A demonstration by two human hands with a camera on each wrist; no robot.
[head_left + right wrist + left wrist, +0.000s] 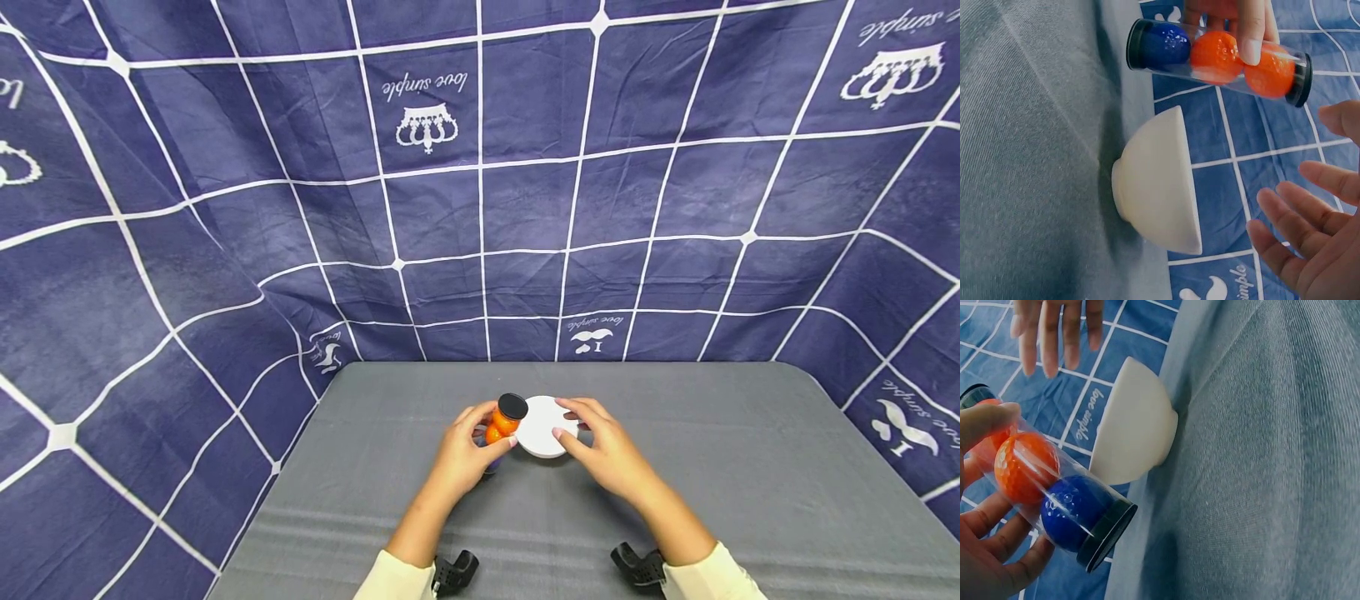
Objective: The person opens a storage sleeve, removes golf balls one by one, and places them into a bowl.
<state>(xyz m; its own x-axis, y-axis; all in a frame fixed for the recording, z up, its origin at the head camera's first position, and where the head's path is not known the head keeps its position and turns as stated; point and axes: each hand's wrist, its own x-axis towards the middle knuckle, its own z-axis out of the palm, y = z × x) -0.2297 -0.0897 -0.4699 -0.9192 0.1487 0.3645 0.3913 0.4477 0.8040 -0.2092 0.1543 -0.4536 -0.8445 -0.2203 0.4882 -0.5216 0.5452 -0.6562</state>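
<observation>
A clear tube of golf balls (501, 427) with black end caps is gripped in my left hand (462, 450). Two orange balls (1027, 465) and one blue ball (1075, 512) sit inside it in a row. The tube is raised off the table, just left of a white bowl (542, 433). Upright on the table, the bowl (1157, 181) shows its outer side in both wrist views. My right hand (606, 450) hovers at the bowl's right side with fingers spread and relaxed; in the right wrist view a gap separates it from the bowl.
A grey cloth covers the table (720, 467). Behind it and at both sides hangs a blue curtain (525, 208) with white grid lines. Black wrist straps (455, 573) show at both cuffs.
</observation>
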